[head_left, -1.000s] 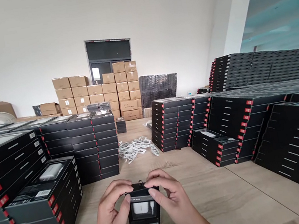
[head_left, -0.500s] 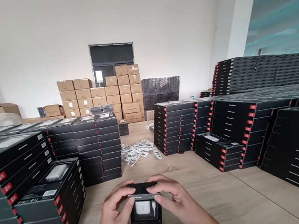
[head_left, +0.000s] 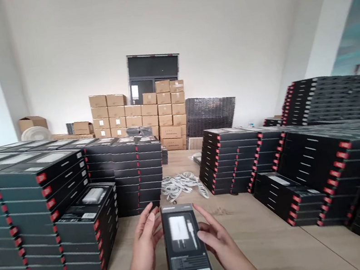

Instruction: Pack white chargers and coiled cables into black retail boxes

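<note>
A black retail box [head_left: 188, 262] stands upright in front of me, its window facing me. Behind that window show a white plug charger [head_left: 178, 228] and a white cable [head_left: 192, 234]. My left hand [head_left: 145, 235] is at the box's left side, fingers curled against the edge and partly behind it, thumb off the front. On the opposite side, my right hand [head_left: 219, 236] grips the right edge, its thumb touching the front corner. A heap of coiled white cables [head_left: 182, 185] lies on the table beyond the box.
Stacks of similar black boxes stand on the left [head_left: 31, 215] and right [head_left: 239, 157] of the wooden table [head_left: 262, 255]. A short stack [head_left: 85, 229] sits at near left, another [head_left: 287, 195] at right. Brown cartons [head_left: 135, 115] are piled by the far wall.
The box now shows its full windowed face instead of mostly its top. My hands have shifted from its top edge to its sides. The view has swung left.
</note>
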`<state>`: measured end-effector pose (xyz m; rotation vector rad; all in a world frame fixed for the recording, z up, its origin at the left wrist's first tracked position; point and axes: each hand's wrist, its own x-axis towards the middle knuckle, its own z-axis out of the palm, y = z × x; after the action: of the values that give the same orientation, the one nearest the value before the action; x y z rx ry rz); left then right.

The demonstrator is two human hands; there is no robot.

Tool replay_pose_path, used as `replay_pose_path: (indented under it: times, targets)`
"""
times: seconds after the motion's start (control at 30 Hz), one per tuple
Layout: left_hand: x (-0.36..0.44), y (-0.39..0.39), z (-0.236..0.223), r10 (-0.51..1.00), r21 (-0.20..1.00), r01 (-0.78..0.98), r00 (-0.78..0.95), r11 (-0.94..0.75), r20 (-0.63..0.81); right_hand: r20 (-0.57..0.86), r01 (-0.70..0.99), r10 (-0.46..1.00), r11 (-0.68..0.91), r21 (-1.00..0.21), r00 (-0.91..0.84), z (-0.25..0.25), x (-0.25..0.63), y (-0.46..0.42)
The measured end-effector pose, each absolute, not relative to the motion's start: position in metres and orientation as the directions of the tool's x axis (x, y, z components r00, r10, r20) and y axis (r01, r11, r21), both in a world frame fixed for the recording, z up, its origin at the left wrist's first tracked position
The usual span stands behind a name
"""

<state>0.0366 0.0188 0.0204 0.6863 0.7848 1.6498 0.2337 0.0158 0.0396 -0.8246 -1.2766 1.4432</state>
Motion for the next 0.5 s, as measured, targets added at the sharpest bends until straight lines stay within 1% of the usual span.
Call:
replay_pose_path:
  times: [0.07, 0.13, 0.23, 0.3, 0.37, 0.4, 0.43, 0.47, 0.5]
  targets:
    - [0.037, 0.019, 0.020, 0.979, 0.757, -0.646, -0.197, -0.093, -0.048, 0.079, -0.378, 0.965, -0.022, -0.926, -0.250, 0.046, 0.218, 0.019]
    - [0.038, 0.018, 0.019, 0.978, 0.758, -0.647, -0.197, -0.081, -0.064, 0.058, -0.466, 0.962, -0.076, -0.882, -0.267, 0.057, 0.194, 0.024]
    - [0.039, 0.017, 0.015, 0.980, 0.779, -0.623, -0.193, -0.078, -0.056, 0.052, -0.511, 0.954, -0.111, -0.852, -0.294, 0.079, 0.142, 0.034]
    - [0.039, 0.018, 0.014, 0.983, 0.808, -0.588, -0.170, -0.051, -0.062, 0.058, -0.504, 0.955, -0.103, -0.858, -0.292, 0.096, 0.101, 0.043]
    - [0.039, 0.020, 0.015, 0.986, 0.844, -0.535, -0.156, -0.036, -0.056, 0.064, -0.391, 0.937, -0.081, -0.917, -0.344, 0.111, 0.064, 0.051]
    - [0.039, 0.022, 0.016, 0.986, 0.864, -0.502, -0.163, -0.044, -0.045, 0.070, -0.269, 0.916, -0.042, -0.962, -0.394, 0.118, 0.049, 0.053]
    - [0.039, 0.022, 0.018, 0.984, 0.884, -0.463, -0.179, -0.060, -0.027, 0.096, -0.122, 0.907, 0.049, -0.991, -0.410, 0.123, 0.038, 0.053]
    - [0.039, 0.020, 0.019, 0.979, 0.905, -0.417, -0.202, -0.086, 0.000, 0.155, 0.027, 0.896, 0.183, -0.983, -0.416, 0.128, 0.030, 0.052]
    - [0.039, 0.016, 0.019, 0.974, 0.923, -0.366, -0.226, -0.115, 0.031, 0.240, 0.160, 0.872, 0.334, -0.929, -0.427, 0.131, 0.026, 0.049]
